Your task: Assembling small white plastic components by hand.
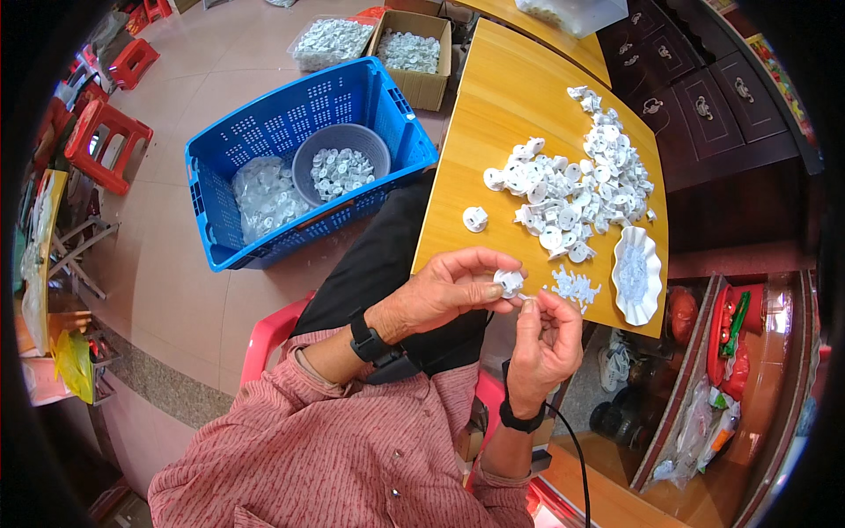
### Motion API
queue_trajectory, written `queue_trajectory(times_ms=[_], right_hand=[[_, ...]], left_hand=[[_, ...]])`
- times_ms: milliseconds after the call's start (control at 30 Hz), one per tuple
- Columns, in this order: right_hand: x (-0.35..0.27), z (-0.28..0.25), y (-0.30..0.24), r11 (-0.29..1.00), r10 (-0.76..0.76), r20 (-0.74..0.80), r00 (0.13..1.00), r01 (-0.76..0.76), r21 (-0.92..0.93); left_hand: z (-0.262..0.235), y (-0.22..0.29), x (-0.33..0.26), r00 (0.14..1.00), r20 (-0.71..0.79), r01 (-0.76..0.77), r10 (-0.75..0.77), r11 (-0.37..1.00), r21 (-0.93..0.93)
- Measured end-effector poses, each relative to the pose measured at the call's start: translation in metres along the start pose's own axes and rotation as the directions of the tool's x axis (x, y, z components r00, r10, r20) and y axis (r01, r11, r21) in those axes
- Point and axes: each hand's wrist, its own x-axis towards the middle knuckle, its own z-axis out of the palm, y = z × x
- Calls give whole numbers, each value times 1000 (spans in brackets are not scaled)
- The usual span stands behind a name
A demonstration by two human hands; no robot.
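Observation:
Between the fingers of my left hand [449, 289] is a small white round plastic part [509, 282], held just off the table's near edge. My right hand [544, 339] pinches close against that part; a small pale piece seems to be at its fingertips, too tiny to make out fully. A big heap of similar white plastic parts [563, 194] covers the far side of the yellow table [475, 114], and a single white part [474, 219] lies apart to the left. Small translucent pieces [576, 287] are scattered near my right hand, beside a white scalloped dish [650, 280] with more of them.
On the floor to the left, a blue crate [264, 114] holds a grey bowl [381, 163] of white parts and a clear plastic bag [264, 194]. Behind it stand a filled cardboard box [443, 79] and a clear tub [308, 62]. Red stools [106, 141] and dark drawers [695, 97] flank the area.

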Motion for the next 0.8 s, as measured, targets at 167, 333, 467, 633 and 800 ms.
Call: queue_trajectory(times_ms=[167, 333, 467, 633, 800], right_hand=[[0, 0, -3, 997, 67, 11, 998, -68, 22], [-3, 5, -4, 966, 206, 38, 978, -209, 151], [1, 3, -11, 907, 314, 78, 946, -323, 271], [3, 0, -7, 854, 362, 104, 927, -374, 362], [3, -1, -8, 841, 355, 103, 929, -366, 400]], left_hand=[[5, 6, 0, 999, -5, -46, 47, 992, 119], [2, 1, 1, 995, 6, -103, 104, 979, 175], [0, -2, 1, 996, -26, -80, 84, 987, 143], [1, -4, 1, 994, -21, -98, 104, 975, 201], [5, 1, 0, 988, -2, -126, 155, 810, 573]])
